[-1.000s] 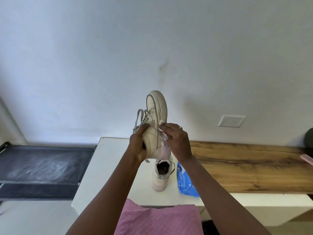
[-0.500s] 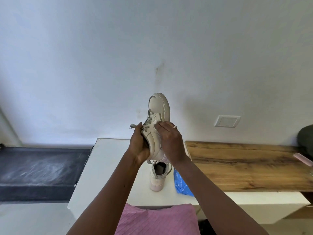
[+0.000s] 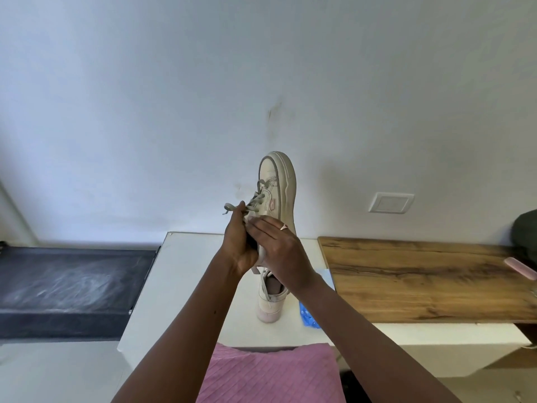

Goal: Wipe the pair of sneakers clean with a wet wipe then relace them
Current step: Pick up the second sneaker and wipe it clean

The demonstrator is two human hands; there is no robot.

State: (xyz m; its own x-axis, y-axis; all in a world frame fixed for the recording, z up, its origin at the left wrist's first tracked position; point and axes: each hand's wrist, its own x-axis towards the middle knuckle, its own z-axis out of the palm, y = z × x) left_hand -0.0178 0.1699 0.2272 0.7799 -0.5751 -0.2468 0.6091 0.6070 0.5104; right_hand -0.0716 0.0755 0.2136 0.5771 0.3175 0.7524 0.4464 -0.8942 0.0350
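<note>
Nearest, the second sneaker (image 3: 269, 302) is waiting on the white bench (image 3: 186, 286). Above it, the left hand (image 3: 238, 242) is gripping the raised, laced sneaker (image 3: 277, 187) while the right hand (image 3: 279, 251) is pressing flat against its side; any wipe is hidden. Wiping seems underway; relacing remains.

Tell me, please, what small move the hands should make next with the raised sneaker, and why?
Probably slide the right hand up the side toward the toe. It lies flat on the heel half of the raised sneaker, while the left hand grips the shoe from the lace side. The toe half above is uncovered, so a wiping stroke would likely go there. No wipe is visible under the palm, so this is a guess.
</note>
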